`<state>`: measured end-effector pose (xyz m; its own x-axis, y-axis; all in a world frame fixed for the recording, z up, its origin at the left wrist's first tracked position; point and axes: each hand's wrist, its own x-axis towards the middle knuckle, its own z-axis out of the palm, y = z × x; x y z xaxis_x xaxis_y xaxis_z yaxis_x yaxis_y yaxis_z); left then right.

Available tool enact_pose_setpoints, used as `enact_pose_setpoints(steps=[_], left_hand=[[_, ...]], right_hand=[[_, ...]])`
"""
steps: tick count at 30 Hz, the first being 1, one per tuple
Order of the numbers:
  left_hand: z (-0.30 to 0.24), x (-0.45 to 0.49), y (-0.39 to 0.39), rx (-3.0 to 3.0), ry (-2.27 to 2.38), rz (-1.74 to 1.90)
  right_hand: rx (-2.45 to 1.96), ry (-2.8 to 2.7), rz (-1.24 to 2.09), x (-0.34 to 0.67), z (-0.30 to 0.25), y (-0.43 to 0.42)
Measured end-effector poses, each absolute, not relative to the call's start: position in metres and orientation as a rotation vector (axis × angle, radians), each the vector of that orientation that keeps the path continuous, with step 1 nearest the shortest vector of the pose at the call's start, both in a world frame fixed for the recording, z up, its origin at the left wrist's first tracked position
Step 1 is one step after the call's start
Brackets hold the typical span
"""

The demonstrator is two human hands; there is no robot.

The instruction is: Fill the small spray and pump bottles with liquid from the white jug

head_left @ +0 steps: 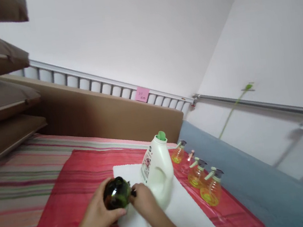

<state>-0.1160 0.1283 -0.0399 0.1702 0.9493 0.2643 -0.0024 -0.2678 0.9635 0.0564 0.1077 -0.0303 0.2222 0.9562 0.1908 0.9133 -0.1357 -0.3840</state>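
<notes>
Work looks partly done: three pump bottles (211,190) stand between two and four o'clock of the white jug (161,161), yellow inside and topped, while the dark green vessel (116,193) seems unfinished, though what remains on it cannot be told. The vessel sits at the jug's eight o'clock within the left hand (99,207), its fingers spread around the round body, and the right hand (145,201) has its fingers pinched together on a small dark part (133,192) at the vessel's three o'clock edge.

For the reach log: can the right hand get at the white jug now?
Probably yes: the white jug stands beside the right hand, with nothing visible between them. But that hand's fingers look busy at the dark round container in the left hand.
</notes>
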Motion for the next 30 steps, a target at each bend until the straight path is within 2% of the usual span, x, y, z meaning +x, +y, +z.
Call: enact_pose_setpoints(steps=[5, 7, 10, 16, 22, 30], left_hand=[[-0.036, -0.113, 0.117, 1.552, 0.997, 1.227], [-0.038, -0.107, 0.112, 1.591, 1.007, 1.163], [-0.043, -0.096, 0.101, 1.648, 1.010, 1.050], [-0.055, -0.080, 0.087, 1.757, 0.949, 0.916], [-0.055, -0.081, 0.088, 1.779, 0.957, 0.869], [-0.058, -0.077, 0.087, 1.787, 0.968, 0.849]], right_hand=[[-1.856, -1.596, 0.005, 0.081, 0.056, 0.055], [-1.694, -1.336, -0.089, 0.087, 0.089, 0.035], [-1.578, -1.272, -0.013, 0.083, 0.113, 0.018], [-1.516, -1.281, 0.271, 0.073, 0.097, 0.020], [-1.538, -1.328, 0.345, 0.083, 0.075, 0.030], [-1.522, -1.390, 0.579, 0.080, 0.005, 0.054]])
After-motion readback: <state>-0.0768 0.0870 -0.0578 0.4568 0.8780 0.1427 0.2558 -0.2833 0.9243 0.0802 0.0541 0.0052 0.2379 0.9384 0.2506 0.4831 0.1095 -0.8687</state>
